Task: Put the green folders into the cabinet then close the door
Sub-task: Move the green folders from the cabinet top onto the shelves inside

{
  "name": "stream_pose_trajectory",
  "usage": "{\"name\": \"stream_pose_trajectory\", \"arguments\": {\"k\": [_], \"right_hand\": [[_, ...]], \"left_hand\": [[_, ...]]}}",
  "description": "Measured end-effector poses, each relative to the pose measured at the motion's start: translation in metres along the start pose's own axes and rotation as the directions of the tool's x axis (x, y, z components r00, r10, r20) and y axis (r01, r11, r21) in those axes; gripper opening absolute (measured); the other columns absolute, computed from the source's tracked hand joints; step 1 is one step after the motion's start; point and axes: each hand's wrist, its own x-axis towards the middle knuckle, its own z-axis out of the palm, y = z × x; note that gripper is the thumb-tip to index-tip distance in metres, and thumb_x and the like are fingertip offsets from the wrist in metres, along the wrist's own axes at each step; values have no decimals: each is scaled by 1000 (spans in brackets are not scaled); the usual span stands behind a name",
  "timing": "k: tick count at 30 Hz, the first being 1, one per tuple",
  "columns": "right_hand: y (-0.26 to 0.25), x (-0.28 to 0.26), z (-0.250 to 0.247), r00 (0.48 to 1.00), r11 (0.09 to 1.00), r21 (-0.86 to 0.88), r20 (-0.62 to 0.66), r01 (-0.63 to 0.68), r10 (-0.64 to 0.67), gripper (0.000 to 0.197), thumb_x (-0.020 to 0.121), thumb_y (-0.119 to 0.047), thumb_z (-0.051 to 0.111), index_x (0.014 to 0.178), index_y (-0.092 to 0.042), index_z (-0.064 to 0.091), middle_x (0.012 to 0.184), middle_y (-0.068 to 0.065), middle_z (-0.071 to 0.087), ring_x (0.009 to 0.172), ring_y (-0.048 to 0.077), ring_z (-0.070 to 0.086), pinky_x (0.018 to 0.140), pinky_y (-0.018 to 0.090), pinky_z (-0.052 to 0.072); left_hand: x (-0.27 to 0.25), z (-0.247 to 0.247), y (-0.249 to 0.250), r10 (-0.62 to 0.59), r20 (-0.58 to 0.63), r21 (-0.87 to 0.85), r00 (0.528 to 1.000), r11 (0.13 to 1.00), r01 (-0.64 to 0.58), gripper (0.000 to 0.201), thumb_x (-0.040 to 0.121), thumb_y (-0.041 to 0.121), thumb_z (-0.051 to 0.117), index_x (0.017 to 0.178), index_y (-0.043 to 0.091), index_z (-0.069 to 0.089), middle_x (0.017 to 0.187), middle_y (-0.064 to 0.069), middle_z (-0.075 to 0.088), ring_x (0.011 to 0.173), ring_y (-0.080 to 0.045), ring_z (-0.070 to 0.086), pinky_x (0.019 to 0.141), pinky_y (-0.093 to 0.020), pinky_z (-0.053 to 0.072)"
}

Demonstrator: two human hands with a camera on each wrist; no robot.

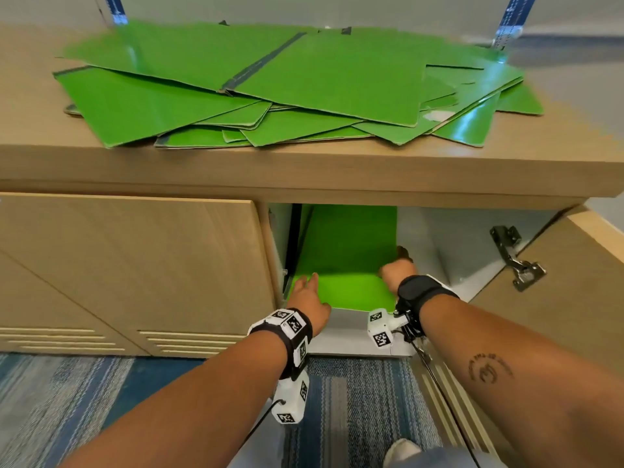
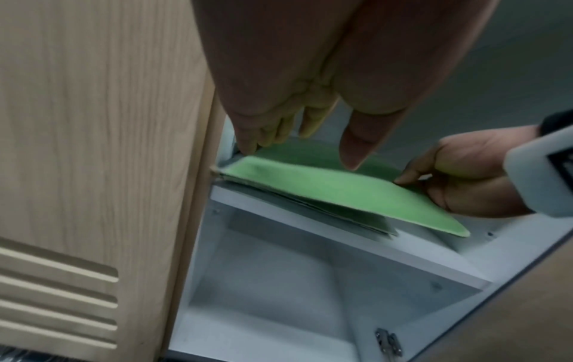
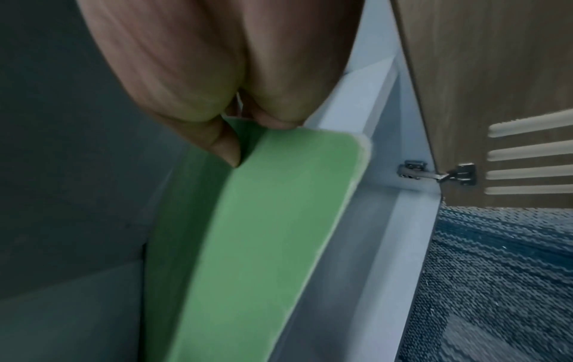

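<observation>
A green folder (image 1: pixel 344 261) lies half inside the open cabinet (image 1: pixel 449 238), on its white upper shelf (image 2: pixel 356 245), over other folders against the left wall. My right hand (image 1: pixel 396 270) pinches the folder's right edge (image 3: pixel 279 196) between thumb and fingers. My left hand (image 1: pixel 309 295) hovers just over the folder's near left corner (image 2: pixel 279 169) with straight fingers (image 2: pixel 353 144), holding nothing. A messy pile of green folders (image 1: pixel 287 86) covers the cabinet top. The cabinet door (image 1: pixel 557 298) stands swung open at the right.
The neighbouring left door (image 1: pixel 128 265) is closed, with slots near its bottom. Metal hinges (image 1: pixel 516 261) sit on the open door. The lower compartment (image 2: pixel 279 306) is white inside. Blue striped carpet (image 1: pixel 67 400) lies below, and a shoe (image 1: pixel 403 450) shows near the bottom.
</observation>
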Motion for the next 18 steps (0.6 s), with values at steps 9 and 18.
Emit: {"name": "stream_pose_trajectory", "arguments": {"k": [9,18], "right_hand": [[-31,37,15,995,987,-159,-91,36,-51,60,84,-12,63,137,-5,37,137,20,37,118,37,50,101,33,43],[-32,60,31,1000,915,-403,-1,6,-7,75,79,-30,68,143,-15,31,142,11,35,128,40,37,104,45,40]], "left_hand": [[16,-4,-26,-40,82,-18,996,999,42,76,90,24,56,153,16,15,161,-7,7,148,-23,14,118,-28,15],[27,0,-30,-31,78,-10,996,999,32,77,90,25,57,153,13,14,161,-6,4,149,-22,9,118,-27,11]]}}
